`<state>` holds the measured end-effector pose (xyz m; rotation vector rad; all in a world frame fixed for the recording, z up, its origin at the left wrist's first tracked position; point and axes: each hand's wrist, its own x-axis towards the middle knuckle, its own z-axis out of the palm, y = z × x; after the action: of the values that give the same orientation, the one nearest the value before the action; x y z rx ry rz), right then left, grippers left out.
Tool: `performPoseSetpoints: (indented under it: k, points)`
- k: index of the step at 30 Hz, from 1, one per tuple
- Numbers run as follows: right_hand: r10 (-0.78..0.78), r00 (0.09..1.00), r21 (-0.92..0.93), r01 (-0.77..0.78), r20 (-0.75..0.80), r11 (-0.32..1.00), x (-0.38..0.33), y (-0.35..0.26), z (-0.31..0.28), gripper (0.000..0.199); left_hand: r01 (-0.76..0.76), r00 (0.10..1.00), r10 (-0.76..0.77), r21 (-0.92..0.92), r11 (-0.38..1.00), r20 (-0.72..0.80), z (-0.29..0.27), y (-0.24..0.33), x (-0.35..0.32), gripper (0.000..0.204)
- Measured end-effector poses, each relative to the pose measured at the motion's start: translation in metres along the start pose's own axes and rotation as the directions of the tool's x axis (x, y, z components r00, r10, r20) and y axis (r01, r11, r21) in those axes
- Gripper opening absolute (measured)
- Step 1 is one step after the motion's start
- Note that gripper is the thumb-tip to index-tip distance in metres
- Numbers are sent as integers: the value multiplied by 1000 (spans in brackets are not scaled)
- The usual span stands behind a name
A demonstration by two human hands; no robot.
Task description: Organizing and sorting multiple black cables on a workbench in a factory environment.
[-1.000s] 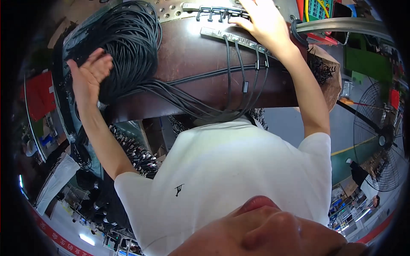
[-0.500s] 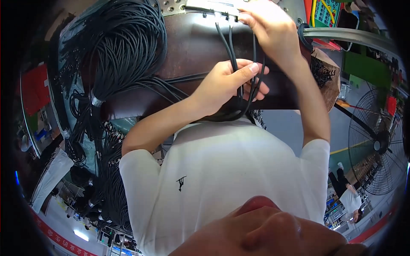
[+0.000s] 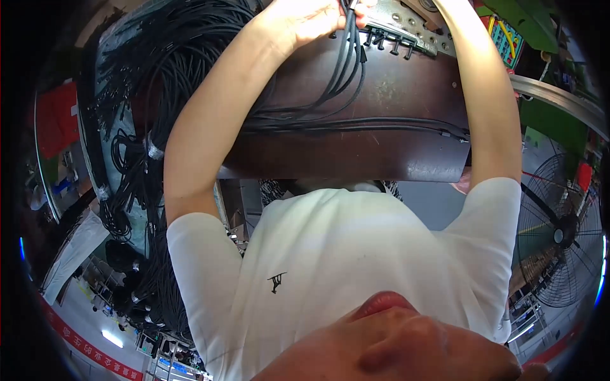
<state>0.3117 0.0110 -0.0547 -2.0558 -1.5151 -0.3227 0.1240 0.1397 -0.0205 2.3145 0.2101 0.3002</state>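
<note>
My left hand (image 3: 305,20) is at the far side of the work table, cut off partly by the top edge of the picture. Its fingers are closed round several black cables (image 3: 348,47), which hang from it and curve down to the left across the tabletop. Just right of it is a metal fixture (image 3: 406,39) with a row of small black pegs or plugs sticking out toward me. My right forearm (image 3: 492,95) reaches up past the fixture's right end; the hand itself lies beyond the top edge.
Big bundles of black cables (image 3: 184,70) cover the left side. More cables (image 3: 368,126) lie across the brown tabletop (image 3: 343,159). A curved metal rail (image 3: 553,95) and a large fan (image 3: 556,235) stand on the right.
My left hand has moved from near my chest to the far side with cables in it. My right hand has left the fixture and passed out of view at the top.
</note>
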Motion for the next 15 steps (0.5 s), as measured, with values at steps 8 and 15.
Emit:
performPoseSetpoints:
  k: [8,15]
  points:
    - [161,935,-311,-58,316,949,24,-64,-31,26,-136,955,207,305,943,-214,-10,-67,22,20]
    - [-31,996,-325,55,78,944,-4,-23,-1,27,-113,957,189,316,942,-221,2,-75,37,22]
